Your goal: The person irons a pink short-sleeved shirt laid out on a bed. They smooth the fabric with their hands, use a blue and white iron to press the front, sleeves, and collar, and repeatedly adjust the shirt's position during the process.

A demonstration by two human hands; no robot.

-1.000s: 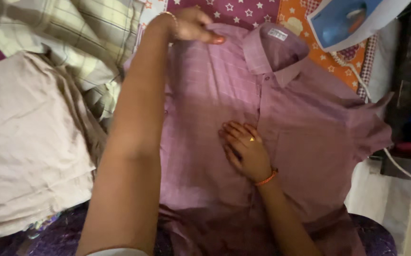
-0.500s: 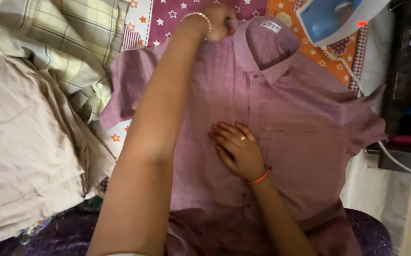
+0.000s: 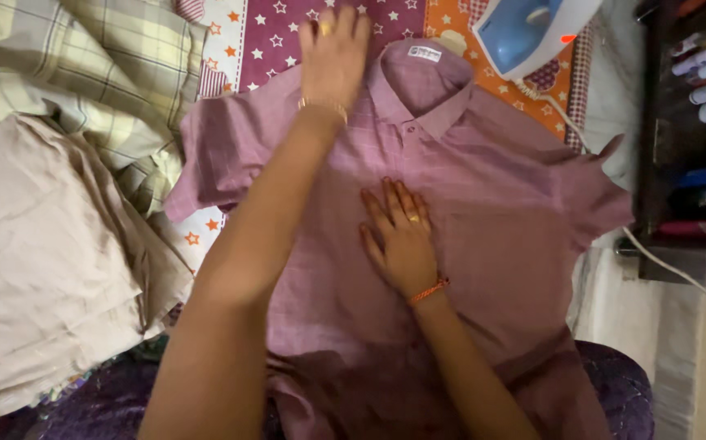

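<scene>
Nearest, the right hand (image 3: pixel 400 238) lies flat, fingers spread, on the chest of the mauve short-sleeved shirt (image 3: pixel 483 204), gripping nothing. Farther off, the left hand (image 3: pixel 333 50) presses open-palmed on its shoulder beside the collar (image 3: pixel 418 98). Beyond, the blue iron (image 3: pixel 524 28) stands just past the collar; crumpled beige cloth (image 3: pixel 43 261) crowds the shirt's left edge.

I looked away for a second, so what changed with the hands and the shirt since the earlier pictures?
The left hand let go of its pinch near the collar and now lies flat and open by the shoulder of the pink shirt, whose left sleeve is now spread out. The right hand stayed flat on the shirt front. The iron stayed put.
</scene>
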